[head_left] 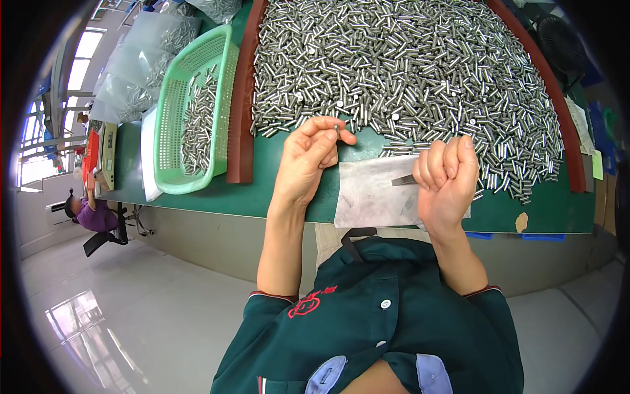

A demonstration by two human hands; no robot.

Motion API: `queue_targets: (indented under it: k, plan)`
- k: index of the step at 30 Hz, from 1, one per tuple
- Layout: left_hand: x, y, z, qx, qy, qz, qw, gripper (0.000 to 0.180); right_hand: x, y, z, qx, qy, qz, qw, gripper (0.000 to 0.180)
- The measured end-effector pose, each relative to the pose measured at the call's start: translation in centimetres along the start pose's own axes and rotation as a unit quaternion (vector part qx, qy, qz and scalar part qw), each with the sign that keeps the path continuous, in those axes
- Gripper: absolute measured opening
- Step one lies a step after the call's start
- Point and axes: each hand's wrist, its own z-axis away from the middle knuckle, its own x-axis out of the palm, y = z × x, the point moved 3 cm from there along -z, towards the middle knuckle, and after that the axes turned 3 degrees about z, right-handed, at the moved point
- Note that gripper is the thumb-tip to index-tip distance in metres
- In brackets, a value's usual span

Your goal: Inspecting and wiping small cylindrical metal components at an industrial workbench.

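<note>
My left hand point(307, 157) is closed, pinching one small metal pin point(337, 129) between thumb and fingertips, just above the near edge of a wide spread of shiny metal pins point(394, 65). Opposite it, my right hand point(447, 180) is wrapped round a flat, narrow metal strip point(403, 180). The strip's end sticks out toward my left hand; the rest is hidden in the fist, so I cannot tell its exact kind. Under the strip lies a stained whitish cloth point(367, 197) at the table's front edge.
Dark red rails point(241, 131) border the pins on the green table point(256, 190). At left are a green plastic basket point(164, 144) holding more pins, clear bags point(134, 62) and a scale point(105, 157). A black fan point(559, 43) stands far right. Another person point(95, 213) sits at far left.
</note>
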Motion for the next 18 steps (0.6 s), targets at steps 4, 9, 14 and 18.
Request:
queue_targets:
  k: [4, 9, 14, 18]
  plan:
    - [0.9, 0.3, 0.4, 0.02, 0.011, -0.103, 0.994, 0.008, -0.1, -0.1, 0.0, -0.005, -0.004, -0.004, 1.0, 0.039]
    - [1.8, 0.0, 1.4, 0.093, 0.003, -0.244, 0.965, 0.008, 0.1, -0.3, 0.4, -0.005, -0.019, 0.0, 1.0, 0.039]
    - [5.3, -0.6, 3.7, 0.074, -0.049, -0.477, 0.874, 0.01, -0.5, -0.4, 0.0, -0.012, -0.003, -0.043, 0.999, 0.038]
    - [6.7, -1.8, 4.7, 0.159, -0.057, -0.6, 0.782, 0.011, -0.3, -0.4, 0.3, -0.011, -0.006, -0.034, 0.999, 0.038]
